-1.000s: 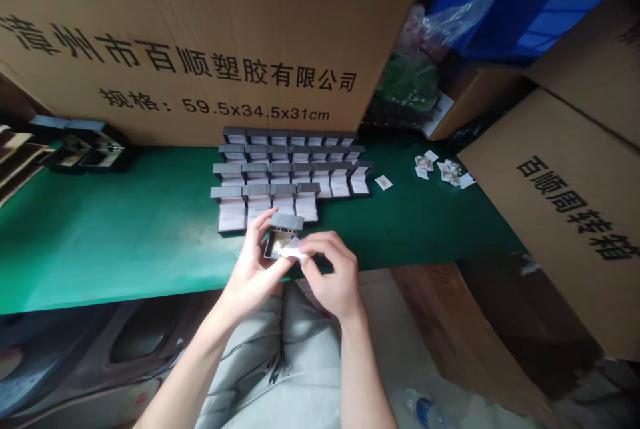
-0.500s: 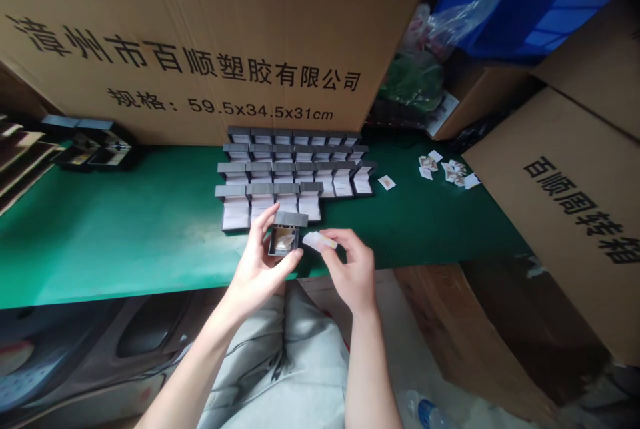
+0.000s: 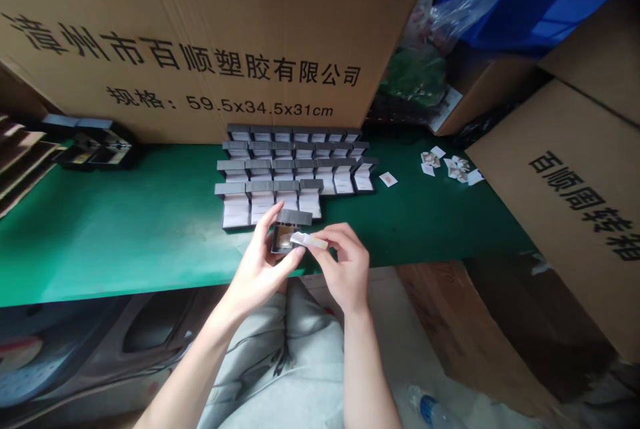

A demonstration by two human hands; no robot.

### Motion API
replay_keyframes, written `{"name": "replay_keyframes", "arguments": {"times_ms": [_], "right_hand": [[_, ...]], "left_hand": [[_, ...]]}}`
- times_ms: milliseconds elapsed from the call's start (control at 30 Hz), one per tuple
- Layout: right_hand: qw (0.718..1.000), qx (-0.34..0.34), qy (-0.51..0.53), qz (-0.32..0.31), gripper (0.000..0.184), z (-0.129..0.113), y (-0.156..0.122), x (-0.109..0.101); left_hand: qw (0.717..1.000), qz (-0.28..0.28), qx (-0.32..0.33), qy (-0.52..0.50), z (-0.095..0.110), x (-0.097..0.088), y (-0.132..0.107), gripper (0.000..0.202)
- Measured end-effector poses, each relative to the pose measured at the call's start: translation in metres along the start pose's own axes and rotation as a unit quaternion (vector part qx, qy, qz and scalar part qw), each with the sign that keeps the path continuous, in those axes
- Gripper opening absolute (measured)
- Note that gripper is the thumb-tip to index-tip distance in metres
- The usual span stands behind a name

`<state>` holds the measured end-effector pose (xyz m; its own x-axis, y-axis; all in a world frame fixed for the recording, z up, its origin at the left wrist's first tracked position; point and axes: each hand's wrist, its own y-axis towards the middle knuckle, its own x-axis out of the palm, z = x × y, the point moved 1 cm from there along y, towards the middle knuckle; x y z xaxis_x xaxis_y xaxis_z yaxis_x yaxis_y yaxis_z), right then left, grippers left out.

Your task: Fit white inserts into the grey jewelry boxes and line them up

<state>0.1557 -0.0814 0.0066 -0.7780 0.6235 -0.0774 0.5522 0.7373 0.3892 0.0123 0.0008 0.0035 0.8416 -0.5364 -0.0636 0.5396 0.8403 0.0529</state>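
Note:
My left hand (image 3: 267, 262) grips a small dark hinged box (image 3: 295, 217) with its lid raised, above the table's front edge. Inside the box lies something pale, partly covered now. Between the thumb and fingers of my right hand (image 3: 345, 259) is a small white padded insert (image 3: 309, 240) with a yellowish patch. Its left end reaches over the box's opening; whether it touches the box I cannot tell. Just beyond my hands, rows of open dark boxes with white linings (image 3: 261, 206) stand on the green table (image 3: 165, 216).
Loose white inserts (image 3: 457, 168) lie in a pile at right, with a single one (image 3: 388, 179) nearer the rows. Two open dark boxes (image 3: 107, 144) sit at the far left. Large cartons (image 3: 200, 16) stand behind and at right (image 3: 575, 196). A plastic bottle (image 3: 433, 409) is on the floor.
My right hand has moved left, bringing the white insert over the box's opening. My left hand still holds the box, shifted very slightly to the right.

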Motion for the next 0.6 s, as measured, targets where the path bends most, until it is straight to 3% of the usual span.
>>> {"name": "replay_keyframes", "arguments": {"times_ms": [600], "right_hand": [[0.998,-0.03,-0.045,0.031,0.016,0.006,-0.003,0.008]], "left_hand": [[0.999,-0.009,0.013,0.034,-0.011,-0.003,0.0,0.087]]}}
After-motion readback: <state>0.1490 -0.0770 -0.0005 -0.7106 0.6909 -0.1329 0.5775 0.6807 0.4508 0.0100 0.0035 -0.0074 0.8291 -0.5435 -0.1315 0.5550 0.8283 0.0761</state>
